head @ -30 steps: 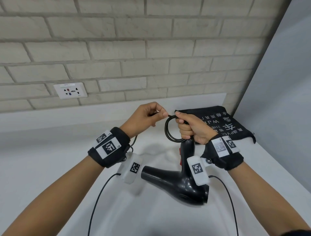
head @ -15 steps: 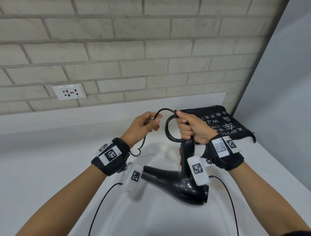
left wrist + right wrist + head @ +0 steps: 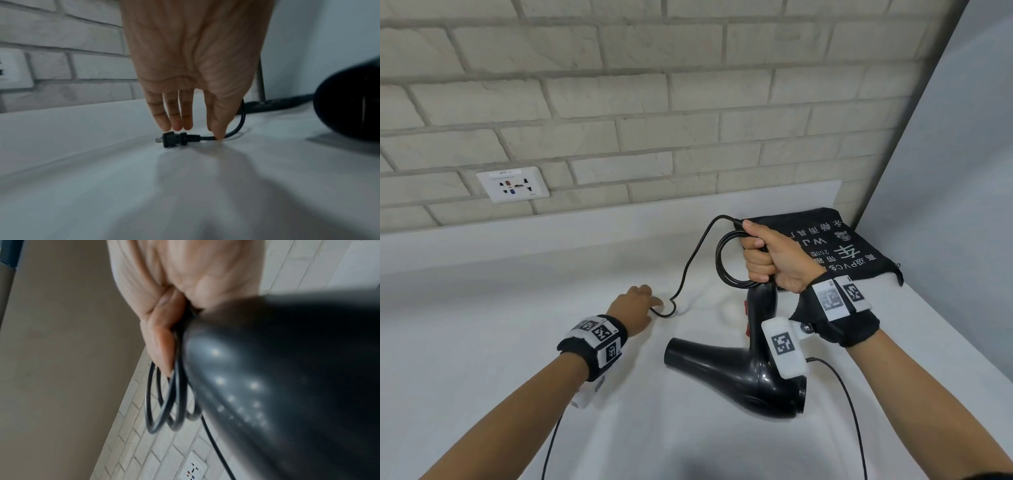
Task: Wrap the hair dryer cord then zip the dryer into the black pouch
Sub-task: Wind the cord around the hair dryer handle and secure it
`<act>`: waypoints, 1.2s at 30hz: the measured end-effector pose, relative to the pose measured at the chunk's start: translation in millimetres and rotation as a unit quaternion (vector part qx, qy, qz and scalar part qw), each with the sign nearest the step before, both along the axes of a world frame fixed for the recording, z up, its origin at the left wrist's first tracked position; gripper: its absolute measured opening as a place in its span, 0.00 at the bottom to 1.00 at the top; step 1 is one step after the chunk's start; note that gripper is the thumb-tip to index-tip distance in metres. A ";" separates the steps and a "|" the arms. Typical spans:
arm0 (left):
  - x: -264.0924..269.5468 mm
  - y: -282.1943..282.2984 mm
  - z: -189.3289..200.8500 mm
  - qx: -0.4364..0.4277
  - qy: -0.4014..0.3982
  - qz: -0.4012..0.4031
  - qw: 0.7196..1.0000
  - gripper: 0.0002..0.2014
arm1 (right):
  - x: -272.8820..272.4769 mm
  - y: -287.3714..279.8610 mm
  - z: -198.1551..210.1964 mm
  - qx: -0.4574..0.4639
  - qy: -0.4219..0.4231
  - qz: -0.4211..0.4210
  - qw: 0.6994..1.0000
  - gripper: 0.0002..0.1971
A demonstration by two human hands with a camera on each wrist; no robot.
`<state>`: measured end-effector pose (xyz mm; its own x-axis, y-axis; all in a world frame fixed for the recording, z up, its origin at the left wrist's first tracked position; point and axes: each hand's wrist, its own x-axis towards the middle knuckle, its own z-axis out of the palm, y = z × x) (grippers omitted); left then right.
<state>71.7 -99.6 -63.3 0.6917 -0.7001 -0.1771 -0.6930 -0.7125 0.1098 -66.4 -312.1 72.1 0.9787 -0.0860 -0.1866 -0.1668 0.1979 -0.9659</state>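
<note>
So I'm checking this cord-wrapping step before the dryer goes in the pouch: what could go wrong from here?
Three risks, as judgement:
1. The right hand grips both the glossy black hair dryer handle and the coiled black cord; loosening could let loops spring free.
2. The left hand reaches with straight fingers for the black two-pin plug on the white counter; it may slide away.
3. The dryer's nozzle hangs low and could knock the counter.
</note>
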 end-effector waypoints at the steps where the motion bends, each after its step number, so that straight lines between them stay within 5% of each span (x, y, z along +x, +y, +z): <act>1: 0.3 -3.2 -1.2 0.017 -0.021 -0.017 0.999 0.19 | 0.4 -0.5 -0.4 0.002 0.001 0.003 1.000 0.29; 7: 6.6 -11.3 -5.6 0.086 -0.093 -0.087 0.988 0.11 | 2.2 -3.7 -2.5 0.021 0.003 0.011 1.000 0.28; 9: 5.9 -10.0 -0.9 0.031 -0.062 -0.068 0.995 0.10 | 2.2 -4.3 -3.0 0.027 0.004 0.014 1.000 0.29; 11: 4.3 -10.5 7.7 -0.116 -0.006 0.001 0.993 0.08 | 3.4 -4.7 -3.1 0.033 0.005 0.017 0.999 0.29; 13: -0.2 -15.8 23.7 -0.303 0.095 0.080 0.945 0.06 | 5.1 -2.9 -2.9 0.036 0.009 0.023 0.999 0.29; 16: -13.5 -32.8 57.8 -0.535 0.312 0.162 0.768 0.10 | 8.3 3.1 -2.7 0.037 0.010 0.035 0.999 0.29; 18: -24.0 -44.9 81.2 -0.592 0.408 0.181 0.671 0.09 | 9.6 5.8 -2.3 0.038 0.008 0.040 0.998 0.29; 20: -29.9 -54.0 95.5 -0.614 0.458 0.186 0.616 0.08 | 8.8 6.6 -1.7 0.043 0.008 0.043 0.998 0.29; 26: -36.6 -63.7 96.5 -0.642 0.495 0.246 0.532 0.08 | 3.4 4.6 -0.9 0.052 0.006 0.046 0.998 0.29; 36: -53.7 -65.5 108.8 -0.621 0.584 0.236 0.466 0.10 | 4.0 5.7 -1.5 0.051 0.002 0.043 0.998 0.30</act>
<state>17.9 -165.1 45.5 0.7600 -0.5834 -0.2863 0.5584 0.3608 0.7470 -62.3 -306.4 70.6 0.9810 0.0183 -0.1933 -0.1906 0.2796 -0.9410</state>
